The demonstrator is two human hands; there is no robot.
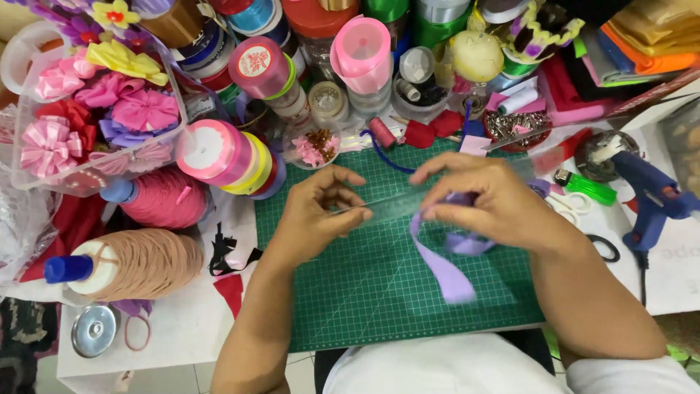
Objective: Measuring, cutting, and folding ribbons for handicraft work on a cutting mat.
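**Two hands, a ruler and a lilac ribbon over the green mat**

While the left hand (317,211) pinches one end of a clear ruler (397,206) with its fingers closed on it, the right hand (485,201) presses down on the other part of the ruler and on a lilac ribbon (445,266). The right fingers are bent and closed over the ribbon where it crosses the ruler. From there the ribbon hangs down in a loose strip, its free end just above the green cutting mat (379,292) (this end is a little blurred). Both hands are above the middle of the mat, which lies on a white bench (182,328).

Behind the mat many spools of ribbon stand close together, among them a pink spool (361,51). At the left, a clear box (22,157) holds finished ribbon flowers. Two big cones of thread lie on their sides near it, one pink (164,198) and one beige (142,264). At the right a blue glue gun (652,201) rests on the bench, well apart from the hands, and a green lighter (590,188) lies between it and the mat.
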